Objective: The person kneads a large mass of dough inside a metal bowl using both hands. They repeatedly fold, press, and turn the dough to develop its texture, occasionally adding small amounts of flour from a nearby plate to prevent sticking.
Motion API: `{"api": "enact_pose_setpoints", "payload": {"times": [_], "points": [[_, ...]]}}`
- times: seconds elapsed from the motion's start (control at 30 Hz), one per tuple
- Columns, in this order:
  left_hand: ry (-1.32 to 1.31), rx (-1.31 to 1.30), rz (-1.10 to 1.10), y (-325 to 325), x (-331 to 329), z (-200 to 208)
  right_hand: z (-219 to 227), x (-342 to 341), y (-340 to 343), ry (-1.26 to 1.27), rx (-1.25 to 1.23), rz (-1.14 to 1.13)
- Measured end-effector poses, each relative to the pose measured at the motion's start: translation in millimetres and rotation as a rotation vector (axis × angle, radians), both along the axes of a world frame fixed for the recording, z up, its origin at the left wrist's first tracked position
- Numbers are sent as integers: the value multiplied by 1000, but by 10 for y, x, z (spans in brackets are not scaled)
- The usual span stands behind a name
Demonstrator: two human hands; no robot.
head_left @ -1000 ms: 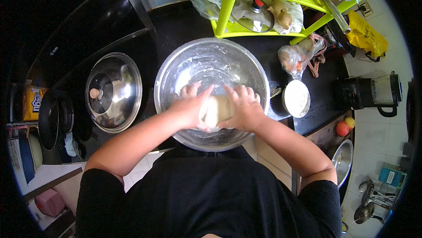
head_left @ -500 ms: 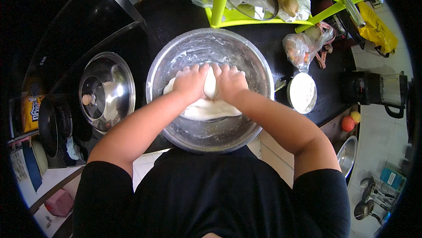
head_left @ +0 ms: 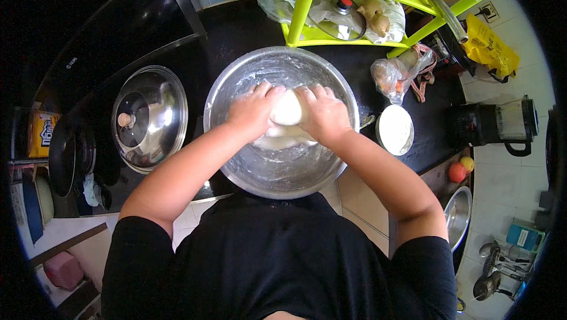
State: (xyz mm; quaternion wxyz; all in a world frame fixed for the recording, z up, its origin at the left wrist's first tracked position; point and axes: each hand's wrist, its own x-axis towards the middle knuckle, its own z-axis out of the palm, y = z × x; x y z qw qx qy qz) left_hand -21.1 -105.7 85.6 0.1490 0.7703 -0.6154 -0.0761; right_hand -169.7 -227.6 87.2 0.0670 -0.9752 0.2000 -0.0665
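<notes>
A lump of white dough (head_left: 287, 109) sits in a wide steel bowl (head_left: 283, 185) on the dark counter. My left hand (head_left: 253, 109) grips the dough from the left, fingers curled over its far side. From the right my right hand (head_left: 323, 111) grips it likewise. Between the two hands the dough bulges up in a rounded hump, and a flatter part spreads below it toward me. White flour or dough residue smears the bowl's inner wall and my fingers. The undersides of both hands are hidden.
Left of the bowl lies a steel-rimmed glass lid (head_left: 156, 122). At the right stand a white-filled round container (head_left: 395, 130), a plastic bag of produce (head_left: 397, 75) and a blender (head_left: 502, 120). Behind the bowl rises a green rack (head_left: 304, 10). A second steel bowl (head_left: 458, 216) sits lower right.
Both hands have drawn the dough up into a thicker, more gathered hump; before, it lay flatter and wider beneath them. The view has shifted slightly.
</notes>
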Motion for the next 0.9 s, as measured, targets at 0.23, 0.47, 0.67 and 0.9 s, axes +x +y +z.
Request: {"api": "enact_pose_setpoints", "payload": {"times": [0.23, 0.47, 0.67, 0.9], "points": [[89, 265, -118, 277, -81, 219, 180, -354, 110, 333, 166, 163], [90, 689, 6, 116, -161, -108, 30, -6, 292, 767, 224, -8], [78, 629, 51, 57, -136, -341, -257, 54, 216, 713, 121, 71], [87, 584, 71, -169, 95, -417, -354, 334, -191, 663, 189, 151]]}}
